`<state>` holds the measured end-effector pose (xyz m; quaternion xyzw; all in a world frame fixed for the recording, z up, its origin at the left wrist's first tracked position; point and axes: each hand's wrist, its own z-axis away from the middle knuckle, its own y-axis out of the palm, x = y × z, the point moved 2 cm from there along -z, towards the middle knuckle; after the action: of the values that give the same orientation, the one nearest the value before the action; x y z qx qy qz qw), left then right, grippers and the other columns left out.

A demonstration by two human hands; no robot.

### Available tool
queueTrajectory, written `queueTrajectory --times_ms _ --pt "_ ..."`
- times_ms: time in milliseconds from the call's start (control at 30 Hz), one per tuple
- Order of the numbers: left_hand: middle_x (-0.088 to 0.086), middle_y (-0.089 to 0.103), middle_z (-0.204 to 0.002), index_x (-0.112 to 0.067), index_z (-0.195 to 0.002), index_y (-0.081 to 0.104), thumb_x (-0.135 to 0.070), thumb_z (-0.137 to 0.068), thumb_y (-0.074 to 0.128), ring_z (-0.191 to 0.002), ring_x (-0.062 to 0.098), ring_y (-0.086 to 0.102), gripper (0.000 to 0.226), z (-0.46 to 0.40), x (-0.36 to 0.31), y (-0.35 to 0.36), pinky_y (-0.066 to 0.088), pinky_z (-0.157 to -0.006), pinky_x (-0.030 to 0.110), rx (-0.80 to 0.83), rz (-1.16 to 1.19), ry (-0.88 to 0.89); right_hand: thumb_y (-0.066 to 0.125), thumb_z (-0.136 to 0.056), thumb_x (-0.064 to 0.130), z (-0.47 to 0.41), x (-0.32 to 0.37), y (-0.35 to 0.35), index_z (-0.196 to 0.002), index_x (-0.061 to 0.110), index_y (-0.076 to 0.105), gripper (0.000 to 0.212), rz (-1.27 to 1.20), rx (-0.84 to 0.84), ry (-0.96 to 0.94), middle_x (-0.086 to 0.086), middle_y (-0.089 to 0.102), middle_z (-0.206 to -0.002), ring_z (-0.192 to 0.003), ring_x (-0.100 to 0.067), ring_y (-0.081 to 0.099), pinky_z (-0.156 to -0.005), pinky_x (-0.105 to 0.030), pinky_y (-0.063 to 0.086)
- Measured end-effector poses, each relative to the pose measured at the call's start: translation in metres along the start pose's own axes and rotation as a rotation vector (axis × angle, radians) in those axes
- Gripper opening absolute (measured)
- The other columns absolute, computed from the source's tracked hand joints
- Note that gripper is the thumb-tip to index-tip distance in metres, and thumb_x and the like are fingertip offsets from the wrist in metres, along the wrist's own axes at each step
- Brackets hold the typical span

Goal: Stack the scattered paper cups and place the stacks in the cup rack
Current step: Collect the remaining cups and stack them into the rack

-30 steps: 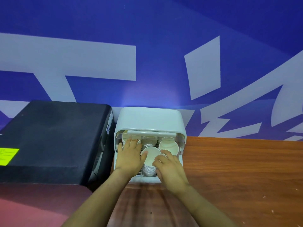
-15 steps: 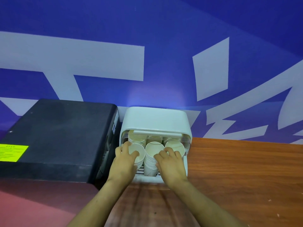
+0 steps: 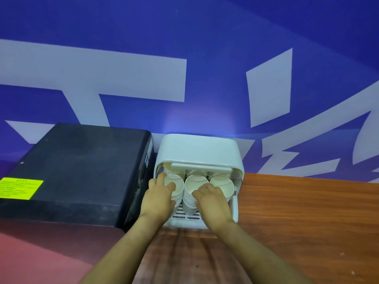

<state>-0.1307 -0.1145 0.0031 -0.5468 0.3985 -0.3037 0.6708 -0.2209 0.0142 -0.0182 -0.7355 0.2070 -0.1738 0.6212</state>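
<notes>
White paper cup stacks stand upright in the front row of the cup rack, mouths facing up.

I read three stacks side by side on the slotted tray, long axes vertical. My left hand curls around the left stack, fingers over its rim. My right hand lies between the middle stack and right stack, fingers bent against them; I cannot tell which it grips. Rack sits on the wooden table, beside a black box.

Rear cup stacks half hidden behind cup rack handle.
</notes>
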Motion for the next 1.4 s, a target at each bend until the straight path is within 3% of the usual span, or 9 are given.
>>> queueTrajectory --times_ms 167,333,433,500,633,800,1133,1267,1400 --pt "0.003 0.005 -0.154 -0.014 -0.105 0.062 -0.026 -0.094 0.052 -0.134 0.024 0.016 0.020 0.001 0.000 0.008 0.049 -0.077 0.025 0.007 0.030 0.009 0.087 -0.036 0.016 -0.009 -0.004 -0.002 -0.067 0.028 0.066 0.040 -0.029 0.028 0.023 0.012 0.062 -0.064 -0.076 -0.016 0.064 -0.060 -0.024 0.047" --pt "0.011 0.021 -0.154 -0.014 -0.100 0.069 -0.024 -0.083 0.063 -0.138 0.030 0.021 0.020 0.006 0.004 0.017 0.043 -0.099 0.038 -0.093 0.041 0.044 0.084 -0.051 0.012 0.006 -0.018 -0.009 -0.084 0.026 0.068 0.039 -0.152 -0.065 0.031 0.011 0.065 -0.084 -0.084 -0.017 0.064 -0.066 -0.026 0.051" --pt "0.012 0.061 -0.121 -0.016 -0.067 0.072 -0.016 -0.049 0.086 -0.113 0.031 0.046 0.023 0.007 0.007 0.020 0.053 -0.077 0.040 -0.177 -0.035 0.127 0.081 -0.060 0.018 0.022 -0.034 -0.020 -0.088 0.026 0.068 0.032 -0.116 -0.113 0.088 0.010 0.065 -0.083 -0.078 -0.018 0.062 -0.060 -0.030 0.051" --pt "0.002 0.067 -0.093 -0.020 -0.060 0.069 -0.017 -0.040 0.091 -0.089 0.027 0.057 0.030 0.007 0.005 0.020 0.051 -0.059 0.033 -0.191 -0.088 0.158 0.084 -0.052 0.023 0.029 -0.042 -0.026 -0.085 0.028 0.068 0.037 -0.025 -0.072 0.163 0.011 0.065 -0.078 -0.069 -0.017 0.061 -0.054 -0.028 0.048" --pt "-0.007 0.059 -0.070 -0.024 -0.059 0.065 -0.018 -0.041 0.091 -0.062 0.019 0.058 0.032 0.003 -0.004 0.019 0.045 -0.048 0.030 -0.216 -0.133 0.193 0.084 -0.044 0.015 0.030 -0.050 -0.022 -0.070 0.026 0.066 0.034 0.055 0.076 0.304 0.007 0.063 -0.062 -0.063 -0.020 0.060 -0.046 -0.026 0.041" --pt "-0.005 0.061 -0.097 -0.020 -0.093 0.068 -0.016 -0.085 0.064 -0.093 0.020 0.055 0.010 -0.002 -0.004 0.024 0.045 -0.072 0.030 -0.175 -0.036 0.124 0.055 -0.078 0.000 0.019 -0.053 -0.025 -0.098 0.018 0.063 0.028 0.033 0.142 0.278 -0.002 0.066 -0.095 -0.099 -0.026 0.056 -0.063 -0.028 0.034" --pt "-0.005 0.060 -0.115 -0.024 -0.118 0.062 -0.027 -0.085 0.063 -0.113 0.022 0.052 0.033 0.003 0.005 0.019 0.036 -0.096 0.035 -0.128 0.029 0.086 0.048 -0.092 0.021 0.023 -0.058 -0.034 -0.124 0.026 0.056 0.034 -0.098 0.159 0.286 0.004 0.061 -0.121 -0.112 -0.020 0.053 -0.084 -0.030 0.044" --pt "-0.006 0.064 -0.097 -0.024 -0.100 0.069 -0.028 -0.071 0.078 -0.092 0.023 0.061 0.031 0.009 0.001 0.006 0.046 -0.078 0.035 -0.206 0.089 0.141 0.053 -0.091 0.030 0.032 -0.056 -0.048 -0.112 0.024 0.062 0.024 -0.182 0.028 0.268 0.006 0.065 -0.109 -0.102 -0.019 0.059 -0.076 -0.029 0.042" --pt "-0.007 0.063 -0.085 -0.021 -0.092 0.068 -0.027 -0.075 0.075 -0.074 0.020 0.060 0.019 0.014 -0.014 -0.019 0.048 -0.062 0.031 -0.467 0.109 0.366 0.065 -0.083 0.029 0.027 -0.054 -0.071 -0.088 0.021 0.062 0.010 -0.201 -0.244 0.215 0.006 0.062 -0.083 -0.076 -0.018 0.060 -0.061 -0.027 0.041"
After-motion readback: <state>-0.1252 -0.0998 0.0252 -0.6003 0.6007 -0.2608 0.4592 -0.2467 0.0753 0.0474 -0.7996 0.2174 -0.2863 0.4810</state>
